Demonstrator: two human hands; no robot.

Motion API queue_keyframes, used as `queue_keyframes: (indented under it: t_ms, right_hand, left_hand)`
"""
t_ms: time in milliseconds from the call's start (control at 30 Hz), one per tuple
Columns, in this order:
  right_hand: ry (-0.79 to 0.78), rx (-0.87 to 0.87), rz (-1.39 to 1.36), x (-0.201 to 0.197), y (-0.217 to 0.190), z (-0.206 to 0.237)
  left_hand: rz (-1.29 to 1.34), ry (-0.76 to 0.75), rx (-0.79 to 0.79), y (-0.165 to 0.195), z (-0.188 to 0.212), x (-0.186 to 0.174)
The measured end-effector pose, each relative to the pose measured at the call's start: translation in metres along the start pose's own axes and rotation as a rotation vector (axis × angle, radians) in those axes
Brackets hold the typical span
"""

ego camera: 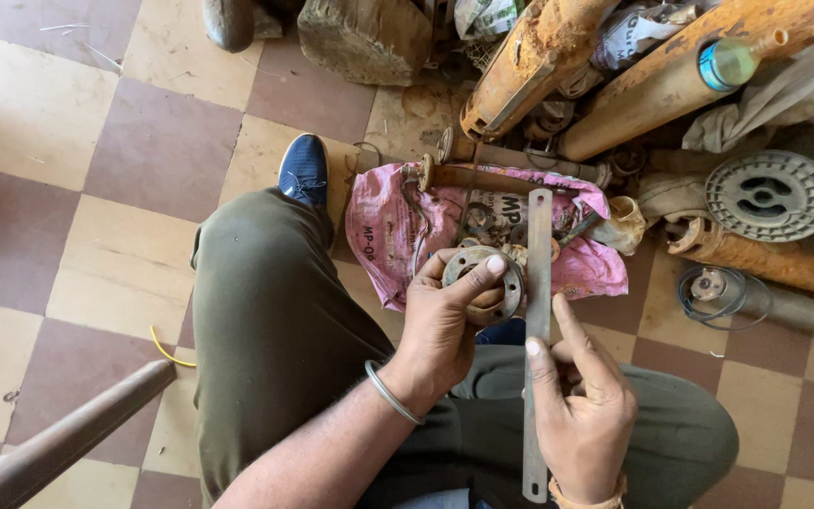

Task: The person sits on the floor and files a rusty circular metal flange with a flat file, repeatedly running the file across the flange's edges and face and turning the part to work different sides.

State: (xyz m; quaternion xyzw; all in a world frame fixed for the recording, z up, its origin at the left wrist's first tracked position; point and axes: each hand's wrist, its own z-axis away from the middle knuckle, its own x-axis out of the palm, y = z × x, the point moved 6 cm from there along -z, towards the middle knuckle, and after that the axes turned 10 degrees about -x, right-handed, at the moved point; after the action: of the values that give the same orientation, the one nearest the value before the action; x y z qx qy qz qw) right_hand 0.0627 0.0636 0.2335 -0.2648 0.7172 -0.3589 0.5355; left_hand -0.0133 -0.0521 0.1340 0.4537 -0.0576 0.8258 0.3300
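My left hand (445, 325) grips a round, rusty metal ring part (483, 283) with a hollow centre, thumb across its face. My right hand (581, 405) holds a long flat grey metal strip (538, 283) upright, its forefinger stretched along it; the strip lies right beside the ring's right edge. Both hands hover above my lap, over olive-green trousers (275, 330). A metal bangle (390, 391) circles my left wrist.
A pink printed sack (388, 226) lies on the chequered floor with rusty small parts on it. Behind it lie rusty orange pipes (643, 90), a grey slotted disc (770, 195) and a wire coil (713, 292). A blue shoe (303, 170) and a brown bar (58, 438) sit left.
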Motion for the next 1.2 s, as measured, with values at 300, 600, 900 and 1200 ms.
queue_keyframes:
  t_ms: [300, 600, 900, 1200]
  right_hand:
    - [0.008, -0.291, 0.282, 0.006, -0.024, 0.001]
    - [0.020, -0.270, 0.326, 0.014, -0.021, 0.005]
    - [-0.027, -0.240, 0.366, 0.018, -0.012, -0.008]
    - [-0.187, -0.067, 0.289, 0.004, 0.014, -0.008]
  left_hand:
    - [0.020, -0.011, 0.045, 0.004, -0.001, -0.001]
    - [0.029, 0.008, 0.052, 0.004, -0.002, -0.003]
    - [-0.214, -0.012, 0.131, 0.009, 0.000, -0.001]
    - [-0.478, 0.025, 0.269, 0.020, 0.001, -0.003]
